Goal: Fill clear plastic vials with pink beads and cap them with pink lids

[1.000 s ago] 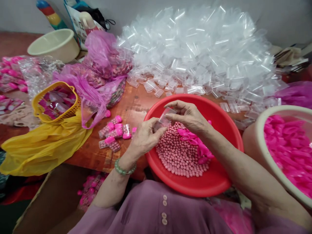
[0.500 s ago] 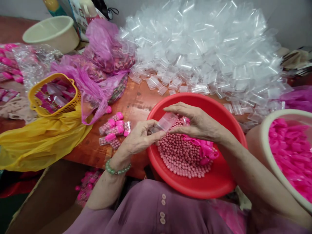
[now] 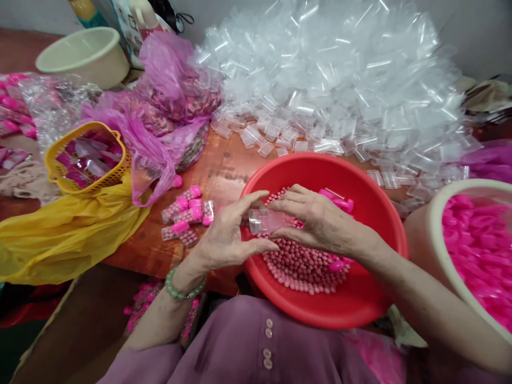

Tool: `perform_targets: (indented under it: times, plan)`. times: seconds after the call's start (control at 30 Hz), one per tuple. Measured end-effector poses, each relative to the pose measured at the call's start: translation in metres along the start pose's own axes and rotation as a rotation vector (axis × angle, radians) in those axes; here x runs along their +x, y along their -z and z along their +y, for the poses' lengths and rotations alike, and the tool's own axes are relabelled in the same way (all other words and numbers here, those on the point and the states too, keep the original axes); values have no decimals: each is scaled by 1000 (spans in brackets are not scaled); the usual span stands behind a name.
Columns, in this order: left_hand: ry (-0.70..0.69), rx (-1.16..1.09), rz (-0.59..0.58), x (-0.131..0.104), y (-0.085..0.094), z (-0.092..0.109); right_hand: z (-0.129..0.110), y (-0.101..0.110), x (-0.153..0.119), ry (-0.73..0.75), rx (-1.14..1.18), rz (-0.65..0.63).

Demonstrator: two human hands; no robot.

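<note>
Over the red basin [image 3: 382,213], my right hand [image 3: 324,218] holds a small clear plastic container [image 3: 261,221] between thumb and fingers. The container lies roughly sideways, one end toward my left hand [image 3: 224,237]. That hand, a green bead bracelet on its wrist, is open, thumb and fingers spread to either side of the container's near end. Whether it touches the plastic I cannot tell. Beneath lie many round pink beads [image 3: 298,269], with some bright pink caps [image 3: 337,265] at the right, partly hidden by my right hand.
Several bead-filled containers with pink caps [image 3: 188,214] lie left of the basin. A large heap of clear containers [image 3: 328,80] covers the back. At right stands a cream tub [image 3: 434,218] of pink caps. A yellow basket [image 3: 88,186], purple bags [image 3: 154,154] and a yellow bag [image 3: 72,229] occupy the left.
My left hand has let go of the clear container and opened, shifting slightly left and down. My right hand has closed on the container, now turned more level.
</note>
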State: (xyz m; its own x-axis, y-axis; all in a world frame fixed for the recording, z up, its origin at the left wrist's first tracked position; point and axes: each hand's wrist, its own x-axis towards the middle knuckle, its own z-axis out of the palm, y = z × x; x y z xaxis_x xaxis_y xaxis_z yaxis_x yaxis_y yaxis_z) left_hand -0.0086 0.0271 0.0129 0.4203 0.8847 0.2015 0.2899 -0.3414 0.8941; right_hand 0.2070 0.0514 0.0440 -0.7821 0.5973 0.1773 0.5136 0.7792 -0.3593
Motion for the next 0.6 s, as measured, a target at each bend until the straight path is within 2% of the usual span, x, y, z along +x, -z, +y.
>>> perform_targets:
  times: [0.07, 0.17, 0.3, 0.47, 0.53, 0.6]
  plan:
    - [-54, -39, 94, -2, -5, -2, 3, -3, -2, -12, 102, 62]
    - [-66, -156, 196, -3, -12, -4, 1, -10, -3, -27, 232, 144]
    - [-9, -309, 286, -4, -22, -4, -8, -18, -1, -105, 387, 196]
    - [72, -353, 375, -8, -28, -4, -16, -25, -1, -155, 433, 260]
    - [45, -371, 441, -11, -21, -2, -17, -27, -6, -139, 372, 217]
    - [-5, -364, 599, -14, -8, 3, -15, -28, -14, -125, 274, 112]
